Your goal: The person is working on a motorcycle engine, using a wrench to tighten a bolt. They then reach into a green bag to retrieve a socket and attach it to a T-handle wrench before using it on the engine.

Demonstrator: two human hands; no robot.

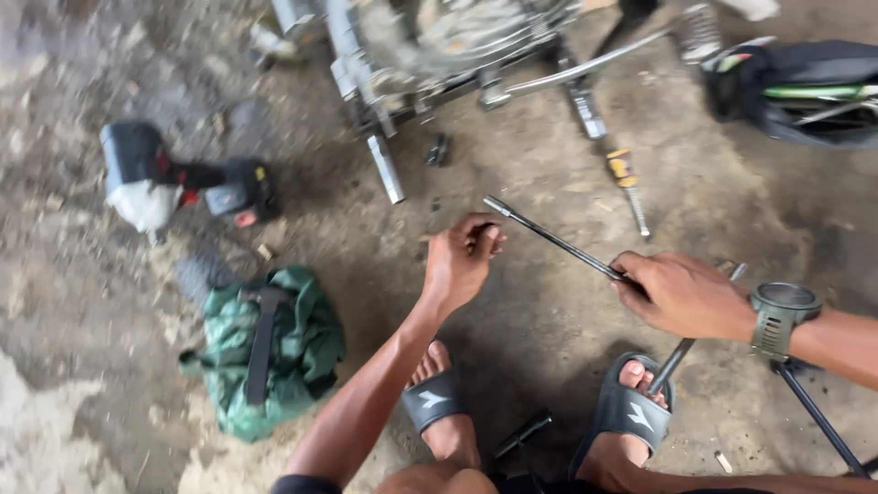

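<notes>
The right hand (681, 295) is wrapped around the middle of a long metal socket wrench (558, 242), a T-shaped tool whose socket end points up and left over the concrete floor (549, 366); a second bar (677, 359) crosses under the fist and runs down toward the right sandal (629, 410). The left hand (460, 261) is curled nearly into a fist just beside the socket end, apart from it, and seems to pinch something small between thumb and fingers, though the blur hides what it is.

This looks like the step of readying the wrench, perhaps fitting a small part to its tip. The next move would call for bringing the left fingers and the socket end together squarely.

Farther out lie the motorbike frame (439, 55), a screwdriver (626, 187), a power drill (174, 178), a green bag (270, 352) and an open tool bag (805, 91).
</notes>
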